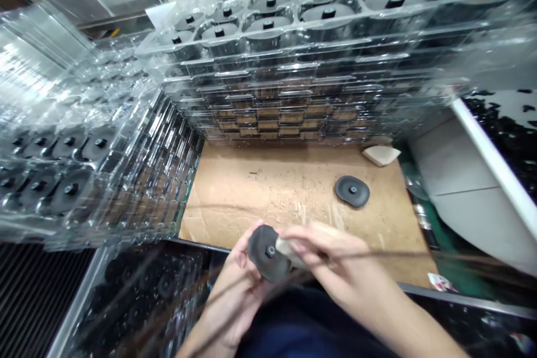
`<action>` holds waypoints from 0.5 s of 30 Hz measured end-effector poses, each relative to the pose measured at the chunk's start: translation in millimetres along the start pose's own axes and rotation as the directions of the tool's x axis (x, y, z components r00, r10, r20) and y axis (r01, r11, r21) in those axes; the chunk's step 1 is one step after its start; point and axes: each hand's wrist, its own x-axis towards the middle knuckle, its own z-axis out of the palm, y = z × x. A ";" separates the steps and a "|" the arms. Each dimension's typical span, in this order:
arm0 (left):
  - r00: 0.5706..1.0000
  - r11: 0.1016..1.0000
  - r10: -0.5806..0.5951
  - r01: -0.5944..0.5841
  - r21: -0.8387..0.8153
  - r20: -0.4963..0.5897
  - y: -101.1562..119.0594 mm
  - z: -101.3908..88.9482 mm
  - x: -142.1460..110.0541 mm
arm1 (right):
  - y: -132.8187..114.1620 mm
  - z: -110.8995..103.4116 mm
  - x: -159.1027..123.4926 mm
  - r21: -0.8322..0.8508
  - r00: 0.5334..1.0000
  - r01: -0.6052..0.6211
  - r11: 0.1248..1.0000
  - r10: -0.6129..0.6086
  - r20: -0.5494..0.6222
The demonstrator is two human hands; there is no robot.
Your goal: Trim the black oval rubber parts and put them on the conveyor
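A dark grey round disc (262,260) with a raised hub at its centre is gripped by its edge in my left hand (237,291), low over the front of the brown board. Pinched in the fingers of my right hand (335,251) is a small off-white pad (286,247), which touches the disc's face beside the hub. Part of the pad is hidden by my fingers. To the right on the board lies another dark disc (352,191), wavy-edged, with its hub facing up.
Stacked clear plastic trays (289,70) holding dark discs rise behind the brown board (235,179). More tray stacks (100,179) stand on the left. An off-white wedge-shaped piece (381,155) lies at the back right. Beyond it, a white bin (465,179) borders small black pieces.
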 end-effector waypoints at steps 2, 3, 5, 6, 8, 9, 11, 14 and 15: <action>1.000 1.000 0.021 -0.021 0.012 -0.023 1.5 0.3 0.2 | -0.7 2.9 -4.6 -0.076 0.998 0.020 0.997 -0.025 -0.062; 1.000 1.000 0.020 -0.020 0.022 -0.021 2.3 0.4 0.1 | -1.7 3.8 -6.5 -0.088 0.997 0.049 0.995 -0.054 -0.063; 1.000 0.999 0.006 -0.005 0.037 -0.007 3.7 0.6 -0.3 | -3.8 3.7 -7.6 -0.045 0.995 0.089 0.995 -0.090 -0.031; 1.000 0.999 0.005 -0.005 0.040 -0.003 4.4 0.8 -0.4 | -4.5 2.9 -6.7 -0.016 0.996 0.083 0.996 -0.083 -0.029; 1.000 0.999 0.002 -0.001 0.044 -0.016 6.0 1.6 -0.5 | -5.8 1.0 -3.8 -0.009 0.997 0.037 0.999 -0.038 -0.069; 1.000 0.999 0.002 -0.001 0.048 -0.021 7.0 2.4 -0.4 | -6.7 0.2 -2.6 -0.032 0.995 0.020 0.999 -0.023 -0.099; 1.000 0.999 -0.001 0.001 0.053 -0.001 9.4 3.9 -0.2 | -9.5 -0.9 -2.2 -0.078 0.994 0.023 0.997 -0.031 -0.100; 0.999 0.999 -0.009 0.007 0.042 0.031 11.5 4.4 -0.5 | -13.2 -1.4 -3.1 -0.041 0.995 0.086 0.995 -0.088 -0.057; 1.000 0.999 -0.008 0.007 0.039 0.018 11.6 4.0 -0.8 | -13.4 -1.4 -2.8 -0.028 0.994 0.086 0.996 -0.088 -0.070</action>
